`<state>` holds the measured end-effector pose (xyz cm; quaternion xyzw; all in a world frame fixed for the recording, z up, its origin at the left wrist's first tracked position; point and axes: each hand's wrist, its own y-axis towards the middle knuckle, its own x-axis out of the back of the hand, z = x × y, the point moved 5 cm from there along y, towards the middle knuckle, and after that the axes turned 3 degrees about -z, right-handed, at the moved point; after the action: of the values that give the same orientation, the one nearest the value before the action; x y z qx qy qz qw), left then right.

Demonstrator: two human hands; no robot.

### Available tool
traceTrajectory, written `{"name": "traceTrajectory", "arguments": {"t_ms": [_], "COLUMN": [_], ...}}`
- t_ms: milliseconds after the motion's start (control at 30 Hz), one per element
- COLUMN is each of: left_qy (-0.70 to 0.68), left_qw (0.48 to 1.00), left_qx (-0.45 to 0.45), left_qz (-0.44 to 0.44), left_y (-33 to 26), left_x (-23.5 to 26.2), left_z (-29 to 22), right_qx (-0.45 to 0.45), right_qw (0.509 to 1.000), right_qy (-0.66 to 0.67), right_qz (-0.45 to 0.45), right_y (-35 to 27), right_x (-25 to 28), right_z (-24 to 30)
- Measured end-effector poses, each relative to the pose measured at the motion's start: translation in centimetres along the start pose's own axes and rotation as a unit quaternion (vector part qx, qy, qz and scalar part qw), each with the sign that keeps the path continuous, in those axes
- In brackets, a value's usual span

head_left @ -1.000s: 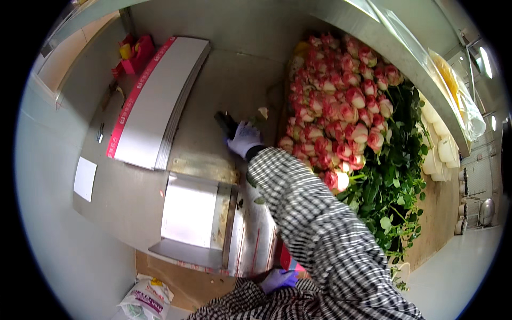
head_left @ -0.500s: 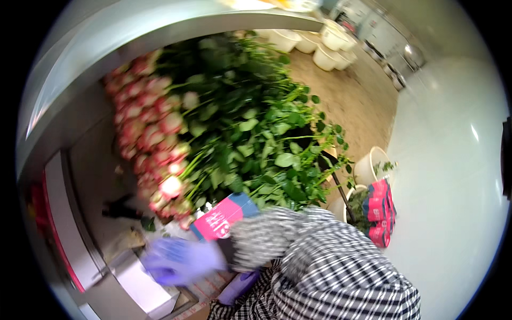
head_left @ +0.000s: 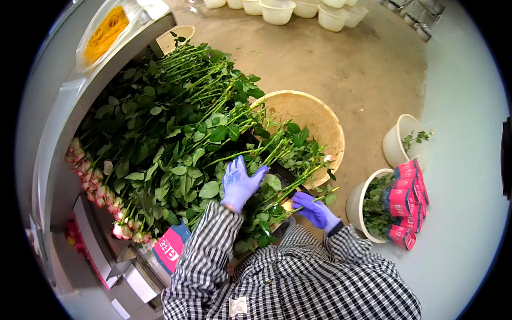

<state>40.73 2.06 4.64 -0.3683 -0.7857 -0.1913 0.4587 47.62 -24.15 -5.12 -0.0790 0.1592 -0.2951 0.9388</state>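
Observation:
A big pile of leafy rose stems (head_left: 160,149) lies on the bench, its pink-edged white blooms (head_left: 93,184) along the left side. My left hand (head_left: 242,185), in a purple glove, rests on the leaves near the stem ends, thumb and fingers apart. My right hand (head_left: 316,212), gloved alike, is lower right by the cut ends of a few stems. Its fingers stretch toward them, and one stem crosses in front. Close to those fingertips is a small pale yellow patch that I cannot make out. By my left sleeve lies a pink and blue printed wrapper (head_left: 169,248).
A large tan tub (head_left: 333,120) stands on the floor behind the stem ends. To the right are a white bucket (head_left: 392,144) and another bucket (head_left: 354,205) holding leaves and pink wrapped packs (head_left: 402,202). A bag of yellow bands (head_left: 109,32) sits upper left. Several white tubs (head_left: 277,12) line the far floor.
The view has swung right and back from the blooms. One gloved hand was by the white box at lower left; both hands are now at the stem-end side of the pile.

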Motion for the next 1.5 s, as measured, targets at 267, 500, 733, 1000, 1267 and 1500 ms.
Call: {"name": "traceTrajectory", "arguments": {"t_ms": [267, 500, 733, 1000, 1267, 1500], "left_qy": [-0.017, -0.198, -0.135, 0.076, 0.128, 0.041], "left_qw": [0.956, 0.882, 0.916, 0.986, 0.990, 0.996], "left_qx": [-0.028, 0.067, 0.077, -0.036, 0.012, -0.046], "left_qz": [0.290, 0.422, 0.370, 0.142, 0.059, 0.067], "left_y": [2.3, 2.8, 1.8, 1.6, 2.0, -1.5], "left_x": [-3.5, -3.4, -4.3, -5.5, -7.3, 1.6], "left_z": [0.9, -1.2, -2.6, -2.8, -2.2, -3.3], "right_qx": [-0.077, -0.197, -0.046, -0.001, -0.097, -0.256], "right_qw": [0.987, 0.964, 0.996, 0.998, 0.932, 0.853], "right_qy": [0.135, 0.170, 0.066, 0.059, -0.313, -0.446], "right_qz": [0.037, -0.060, 0.026, 0.030, -0.156, -0.085], "right_y": [3.3, 9.1, 11.5, 9.6, -7.1, -16.7], "right_x": [-3.6, -5.0, -6.0, -5.9, 13.3, 10.1], "right_z": [2.3, 2.3, 3.9, 7.9, 2.4, 7.4]}}
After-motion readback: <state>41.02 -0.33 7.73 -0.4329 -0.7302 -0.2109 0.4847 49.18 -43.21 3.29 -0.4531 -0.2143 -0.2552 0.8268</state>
